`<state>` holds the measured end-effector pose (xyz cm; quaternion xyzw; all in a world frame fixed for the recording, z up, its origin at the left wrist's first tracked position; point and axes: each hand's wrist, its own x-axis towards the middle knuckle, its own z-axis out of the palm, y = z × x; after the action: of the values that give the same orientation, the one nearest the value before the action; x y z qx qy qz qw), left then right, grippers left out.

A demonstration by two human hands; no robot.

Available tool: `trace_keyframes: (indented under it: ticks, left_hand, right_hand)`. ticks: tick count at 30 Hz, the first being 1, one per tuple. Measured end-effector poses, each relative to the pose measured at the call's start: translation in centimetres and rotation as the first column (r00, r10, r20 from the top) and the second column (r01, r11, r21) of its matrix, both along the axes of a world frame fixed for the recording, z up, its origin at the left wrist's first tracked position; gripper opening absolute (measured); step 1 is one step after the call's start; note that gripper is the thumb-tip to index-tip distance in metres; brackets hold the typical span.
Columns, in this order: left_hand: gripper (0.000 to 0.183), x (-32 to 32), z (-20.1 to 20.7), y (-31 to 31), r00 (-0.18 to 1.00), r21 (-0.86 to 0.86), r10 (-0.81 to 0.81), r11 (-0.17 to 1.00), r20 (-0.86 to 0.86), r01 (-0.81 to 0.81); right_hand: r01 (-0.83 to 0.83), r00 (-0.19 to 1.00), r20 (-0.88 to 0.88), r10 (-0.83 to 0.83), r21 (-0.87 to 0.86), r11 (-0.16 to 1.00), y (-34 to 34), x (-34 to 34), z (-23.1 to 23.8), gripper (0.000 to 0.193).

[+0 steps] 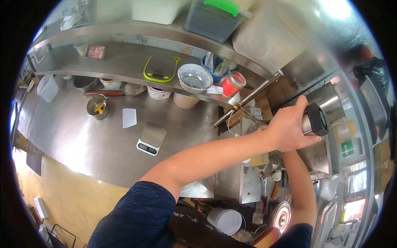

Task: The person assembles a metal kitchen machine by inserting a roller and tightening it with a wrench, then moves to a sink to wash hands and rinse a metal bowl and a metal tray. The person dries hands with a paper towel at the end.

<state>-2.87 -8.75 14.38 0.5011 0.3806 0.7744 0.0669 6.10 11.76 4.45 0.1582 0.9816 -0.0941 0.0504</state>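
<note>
My left arm reaches across to the right side. My left hand (286,127) is closed around a small silver metal piece with a black square end (316,120), held up in front of large steel equipment (331,101). My right forearm (298,182) rises from the lower right and passes behind my left wrist. The fingers of my right hand are hidden there, so what they touch does not show. Left of my left forearm, a white kitchen scale (151,138) lies on the steel worktable (82,140).
A steel pot (97,107) and a white paper (129,118) are on the worktable. Overhead, the shelf (120,62) carries a green-rimmed scale (160,68), a metal bowl (194,77) and a red can (234,84). Below are a white bucket (225,221) and tools (264,194).
</note>
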Motion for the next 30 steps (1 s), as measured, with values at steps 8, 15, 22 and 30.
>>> trace_keyframes:
  ticks: [8,15,22,30]
  left_hand:
    - [0.070,-0.03,0.19,-0.23,1.000,0.008,0.024,1.000,-0.015,-0.024]
    - [0.070,0.00,-0.08,0.09,0.998,-0.009,0.049,0.999,-0.047,-0.050]
    - [0.070,0.07,-0.08,0.03,0.997,0.024,0.059,0.998,-0.039,-0.058]
    - [0.069,-0.02,-0.09,0.04,0.999,0.005,0.032,0.999,-0.035,-0.032]
  right_hand:
    - [-0.010,1.000,-0.023,0.010,0.004,1.000,-0.51,-0.71,0.04,0.043]
    - [-0.012,0.999,-0.036,0.013,0.015,1.000,-0.26,-0.77,0.62,0.045]
    - [-0.016,0.999,-0.044,0.017,0.012,1.000,-0.26,-0.81,0.66,0.046]
    - [-0.014,0.999,-0.049,0.014,0.009,1.000,-0.70,-0.47,0.51,0.047]
